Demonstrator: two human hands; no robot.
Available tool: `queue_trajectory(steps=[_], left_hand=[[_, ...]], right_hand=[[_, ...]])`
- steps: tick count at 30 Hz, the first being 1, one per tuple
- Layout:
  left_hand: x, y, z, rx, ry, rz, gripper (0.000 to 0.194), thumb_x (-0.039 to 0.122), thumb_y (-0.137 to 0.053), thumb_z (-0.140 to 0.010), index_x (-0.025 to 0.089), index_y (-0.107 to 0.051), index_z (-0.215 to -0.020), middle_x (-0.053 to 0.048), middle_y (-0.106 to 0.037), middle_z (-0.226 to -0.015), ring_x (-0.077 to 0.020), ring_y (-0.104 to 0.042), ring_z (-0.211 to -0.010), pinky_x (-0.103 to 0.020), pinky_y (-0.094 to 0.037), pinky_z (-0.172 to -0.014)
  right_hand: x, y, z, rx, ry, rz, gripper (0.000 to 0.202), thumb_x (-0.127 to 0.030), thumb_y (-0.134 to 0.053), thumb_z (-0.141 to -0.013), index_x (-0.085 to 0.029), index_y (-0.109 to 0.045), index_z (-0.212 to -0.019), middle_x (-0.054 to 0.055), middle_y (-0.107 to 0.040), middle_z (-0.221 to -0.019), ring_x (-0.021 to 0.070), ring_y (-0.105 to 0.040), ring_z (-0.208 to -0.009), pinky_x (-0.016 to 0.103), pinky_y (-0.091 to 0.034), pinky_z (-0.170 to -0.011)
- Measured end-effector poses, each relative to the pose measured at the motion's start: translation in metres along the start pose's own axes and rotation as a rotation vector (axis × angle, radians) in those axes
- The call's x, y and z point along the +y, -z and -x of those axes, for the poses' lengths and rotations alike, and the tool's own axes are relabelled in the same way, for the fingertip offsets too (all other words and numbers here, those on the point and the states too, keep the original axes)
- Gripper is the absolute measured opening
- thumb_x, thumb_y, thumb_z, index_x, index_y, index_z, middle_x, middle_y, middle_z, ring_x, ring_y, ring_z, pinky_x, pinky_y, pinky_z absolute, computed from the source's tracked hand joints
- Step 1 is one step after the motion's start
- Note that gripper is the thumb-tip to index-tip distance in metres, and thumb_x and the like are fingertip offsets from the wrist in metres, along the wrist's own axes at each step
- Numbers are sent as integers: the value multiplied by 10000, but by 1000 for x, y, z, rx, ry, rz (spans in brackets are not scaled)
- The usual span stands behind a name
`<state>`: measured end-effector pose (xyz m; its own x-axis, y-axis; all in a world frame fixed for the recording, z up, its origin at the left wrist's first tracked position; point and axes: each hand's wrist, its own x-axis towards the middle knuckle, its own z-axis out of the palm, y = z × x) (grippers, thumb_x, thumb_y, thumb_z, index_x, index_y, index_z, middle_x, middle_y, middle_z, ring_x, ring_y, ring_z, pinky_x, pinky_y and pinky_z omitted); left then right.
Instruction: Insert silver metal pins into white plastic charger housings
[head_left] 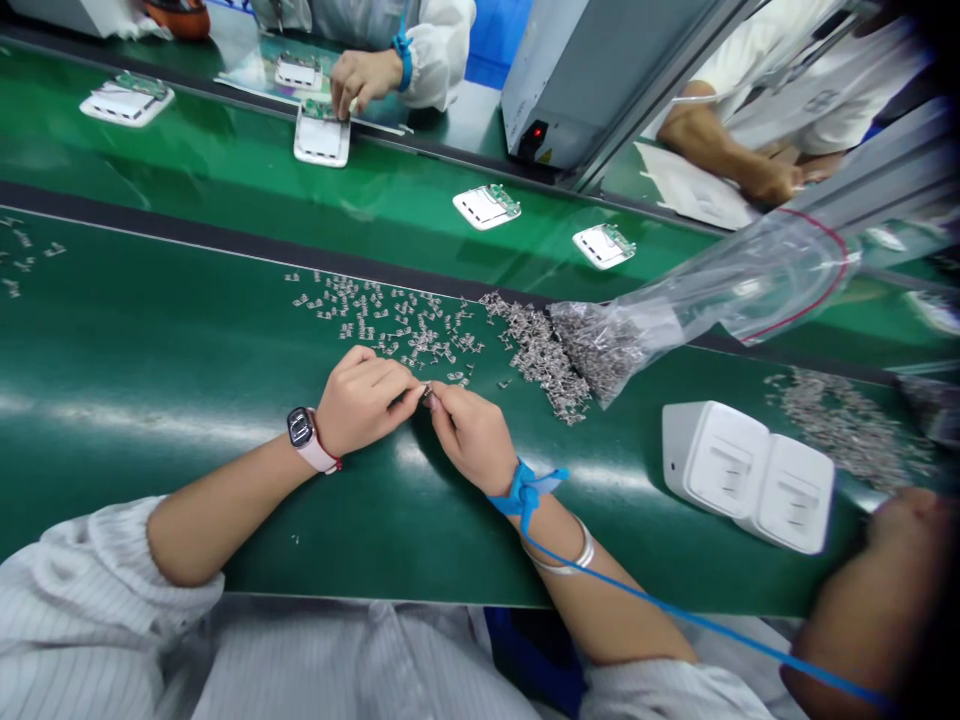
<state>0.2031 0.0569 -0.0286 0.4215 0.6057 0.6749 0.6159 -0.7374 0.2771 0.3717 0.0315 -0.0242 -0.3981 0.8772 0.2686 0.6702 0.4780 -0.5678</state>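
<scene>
My left hand point(367, 398) and my right hand point(474, 430) meet over the green table, fingertips pinched together. Between them is a small metal part point(427, 392), partly covered by the fingers; its exact shape is too small to make out. Just beyond my hands lie many scattered small metal parts point(420, 325). To their right is a denser heap of the same silvery pieces point(544, 350). It spreads beside the mouth end of a clear plastic bag point(604, 345) packed with more of them.
A white two-part device point(727, 465) stands at right, near a co-worker's blurred arm point(885, 590). White casings with green circuit boards point(487, 206) lie on the belt point(405, 205) beyond. Across it, a co-worker's hand point(364, 80) touches one. A blue strap point(675, 605) trails from my right wrist.
</scene>
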Motion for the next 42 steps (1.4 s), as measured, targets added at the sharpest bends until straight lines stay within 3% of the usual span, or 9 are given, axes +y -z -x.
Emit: queue_trajectory(steps=[10, 13, 15, 18, 22, 26, 32, 35, 42], left_hand=[[-1, 1, 0, -16, -53, 101, 98, 166, -545, -808, 173, -539, -710, 29, -670, -713, -107, -608, -643, -281, -401, -681], [1, 1, 0, -116, 107, 303, 39, 166, -531, -797, 167, -560, -823, -3, -668, -786, -115, -618, -703, -255, -457, -695], [2, 1, 0, -179, 197, 441, 172, 160, -515, -792, 154, -553, -960, -33, -663, -879, -116, -625, -758, -229, -488, -699], [2, 1, 0, -226, 173, 506, 236, 151, -497, -801, 157, -557, -1029, -40, -661, -925, -112, -623, -784, -219, -496, -725], [1, 1, 1, -204, 95, 361, 139, 192, -511, -820, 170, -606, -918, -16, -681, -837, -118, -626, -752, -224, -477, -696], [0, 0, 3, -204, 16, 261, 129, 203, -490, -838, 175, -615, -857, -5, -689, -822, -123, -633, -753, -246, -462, -716], [3, 3, -1, -98, 38, 395, 86, 162, -539, -788, 172, -624, -799, 2, -693, -754, -99, -633, -690, -206, -474, -673], [4, 4, -2, -65, 43, 411, 90, 153, -538, -771, 175, -625, -771, 5, -690, -721, -97, -626, -653, -202, -477, -645], [4, 6, -3, -77, 172, 475, 81, 167, -553, -764, 153, -631, -748, -11, -658, -674, -87, -589, -595, -185, -472, -583]], right_hand=[[2, 2, -6, -222, -413, -1243, 263, -345, -400, -870, -174, -482, -687, -27, -530, -556, 84, -496, -458, 217, -414, -480], [2, 2, -5, -245, -381, -1121, 296, -370, -421, -860, -168, -479, -651, -19, -535, -571, 78, -486, -470, 215, -401, -493], [2, 2, -4, -243, -327, -905, 317, -376, -420, -864, -162, -491, -642, -12, -536, -590, 75, -486, -490, 214, -395, -513], [4, 2, -3, -192, -250, -654, 319, -347, -393, -875, -162, -496, -636, -15, -521, -580, 73, -472, -504, 210, -377, -524], [7, 2, -3, -163, -241, -575, 298, -294, -383, -867, -169, -473, -612, -25, -504, -554, 68, -453, -496, 205, -363, -521], [7, 3, -5, -214, -344, -717, 303, -304, -405, -839, -168, -462, -574, -31, -485, -520, 63, -431, -459, 197, -345, -474], [4, 4, -8, -326, -552, -1277, 241, -275, -422, -788, -178, -428, -568, -52, -452, -438, 70, -394, -382, 218, -343, -448], [2, 3, -7, -386, -559, -1335, 249, -274, -384, -804, -191, -391, -570, -57, -424, -420, 78, -377, -366, 249, -374, -480], [2, 13, -3, -13, -58, -379, 159, -326, -473, -843, -200, -531, -765, 20, -547, -703, 133, -488, -662, 273, -386, -662]])
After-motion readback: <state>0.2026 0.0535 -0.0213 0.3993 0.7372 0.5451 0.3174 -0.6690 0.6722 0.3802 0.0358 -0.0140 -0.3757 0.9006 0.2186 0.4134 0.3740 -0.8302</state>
